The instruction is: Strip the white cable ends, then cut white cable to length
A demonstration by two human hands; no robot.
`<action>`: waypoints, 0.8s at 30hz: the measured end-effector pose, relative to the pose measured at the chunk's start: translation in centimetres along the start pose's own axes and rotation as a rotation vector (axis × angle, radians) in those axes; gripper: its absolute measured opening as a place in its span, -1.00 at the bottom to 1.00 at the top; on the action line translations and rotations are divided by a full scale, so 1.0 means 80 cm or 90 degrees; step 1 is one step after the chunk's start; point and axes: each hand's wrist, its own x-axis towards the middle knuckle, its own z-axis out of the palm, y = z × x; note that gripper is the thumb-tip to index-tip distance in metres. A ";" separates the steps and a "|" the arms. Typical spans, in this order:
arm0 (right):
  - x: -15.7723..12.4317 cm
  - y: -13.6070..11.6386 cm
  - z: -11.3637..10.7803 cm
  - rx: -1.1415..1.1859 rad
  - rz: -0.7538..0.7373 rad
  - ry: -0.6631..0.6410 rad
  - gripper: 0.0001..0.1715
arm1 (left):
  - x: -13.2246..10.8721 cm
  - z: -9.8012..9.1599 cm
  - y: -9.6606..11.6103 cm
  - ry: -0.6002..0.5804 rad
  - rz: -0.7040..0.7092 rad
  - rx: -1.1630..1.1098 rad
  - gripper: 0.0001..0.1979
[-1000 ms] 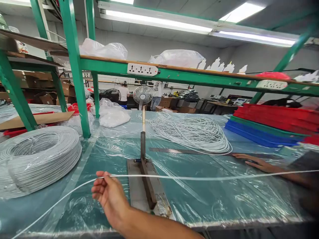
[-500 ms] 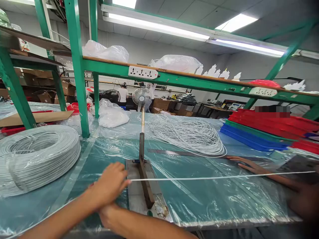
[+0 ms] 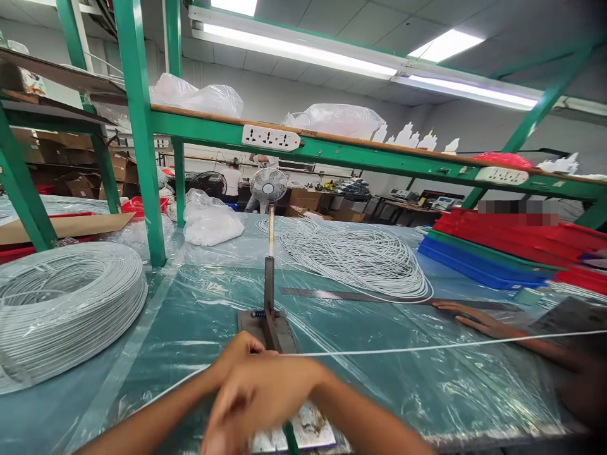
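My left hand (image 3: 239, 354) is closed at the metal base plate, with its fingers on a thin white cable (image 3: 403, 349). To the right, the cable stretches almost straight out of the frame; another length runs down to the left behind my left forearm. My right hand (image 3: 268, 395) crosses in front of the plate, blurred by motion, its fingers pointing down and left. Both hands hide part of a lever tool (image 3: 269, 284) with an upright bar and a small spring on the base plate (image 3: 246, 322). Below my right hand, a green handle (image 3: 291, 437) shows.
A large wrapped cable coil (image 3: 71, 316) sits left; a loose cable pile (image 3: 355, 259) lies behind a steel ruler (image 3: 327, 293). Another person's hand (image 3: 474, 319) rests near the ruler's right end. Stacked red and blue trays (image 3: 484, 259) stand right. A green shelf post (image 3: 142, 139) rises left.
My left hand has moved right, toward the lever tool. My right hand has come up from beneath the left wrist and now crosses before the plate. The other person's hand stays by the ruler.
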 end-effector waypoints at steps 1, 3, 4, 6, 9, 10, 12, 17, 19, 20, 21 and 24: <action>-0.016 -0.019 -0.026 -0.003 0.000 0.131 -0.84 | 0.000 0.001 0.000 0.017 -0.022 0.012 -0.63; -0.034 -0.045 -0.090 -0.060 -0.084 0.552 -0.78 | -0.001 0.002 -0.002 -0.011 0.021 0.010 -0.65; -0.038 -0.052 -0.125 -0.063 -0.111 0.672 -0.76 | -0.001 0.003 -0.003 -0.044 0.068 0.006 -0.67; -0.036 -0.052 -0.193 -0.051 -0.105 0.832 -0.72 | -0.001 0.003 -0.005 -0.072 0.129 0.022 -0.67; -0.027 -0.037 -0.268 -0.019 -0.047 0.887 -0.64 | -0.004 0.005 -0.006 -0.012 0.134 0.108 -0.70; -0.023 -0.032 -0.284 -0.005 -0.027 0.883 -0.61 | -0.005 0.006 -0.006 0.001 0.142 0.142 -0.71; -0.016 -0.025 -0.304 0.024 -0.002 0.868 -0.53 | -0.007 0.009 -0.005 0.005 0.159 0.191 -0.71; -0.007 -0.028 -0.317 0.078 0.026 0.832 -0.37 | 0.005 0.018 -0.010 -0.022 0.098 0.036 -0.82; -0.011 -0.034 -0.311 0.084 0.023 0.816 -0.32 | 0.014 0.021 -0.013 -0.057 0.038 -0.094 -0.82; -0.015 -0.038 -0.307 0.083 0.015 0.807 -0.30 | 0.018 0.022 -0.015 -0.078 0.014 -0.141 -0.80; -0.021 -0.041 -0.301 0.082 0.005 0.797 -0.28 | 0.021 0.023 -0.016 -0.095 -0.001 -0.172 -0.78; -0.044 -0.049 -0.280 0.080 -0.022 0.772 -0.27 | 0.028 0.027 -0.017 -0.109 -0.016 -0.211 -0.73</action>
